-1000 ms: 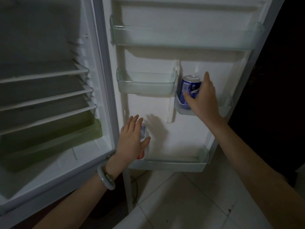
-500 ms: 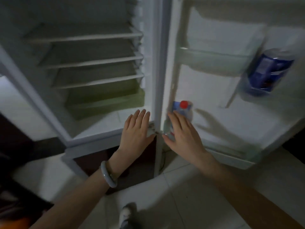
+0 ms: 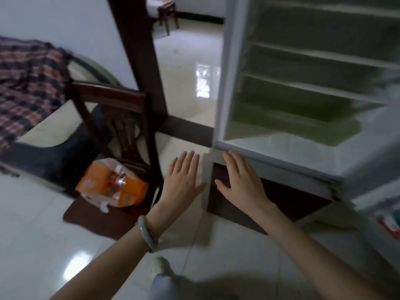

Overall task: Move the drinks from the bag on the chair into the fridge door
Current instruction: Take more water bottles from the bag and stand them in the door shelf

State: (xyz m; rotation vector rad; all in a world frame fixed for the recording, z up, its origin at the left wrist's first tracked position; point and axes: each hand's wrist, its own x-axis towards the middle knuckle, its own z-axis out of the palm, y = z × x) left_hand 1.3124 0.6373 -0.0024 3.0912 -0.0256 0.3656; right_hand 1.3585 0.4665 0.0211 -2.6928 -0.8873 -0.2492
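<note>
An orange and white bag (image 3: 112,187) lies on the seat of a dark wooden chair (image 3: 112,118) at the left, with a bottle (image 3: 118,179) showing in its open top. My left hand (image 3: 180,180) hovers open, fingers spread, just right of the chair. My right hand (image 3: 240,180) is open too, in front of the lower front edge of the open fridge (image 3: 303,148). Both hands hold nothing. Only a blurred sliver of the fridge door (image 3: 385,213) shows at the far right, with a red-marked drink (image 3: 389,224) in its bottom shelf.
A bed with a plaid blanket (image 3: 28,83) stands behind the chair. A dark door frame (image 3: 140,57) rises between chair and fridge, opening onto a glossy tiled floor (image 3: 190,83) and a stool (image 3: 166,11). My foot (image 3: 160,267) is on the tiles below.
My view has swung left from the fridge door to the chair and bag. Both hands let go of the drinks in the door shelves and now hang open and empty.
</note>
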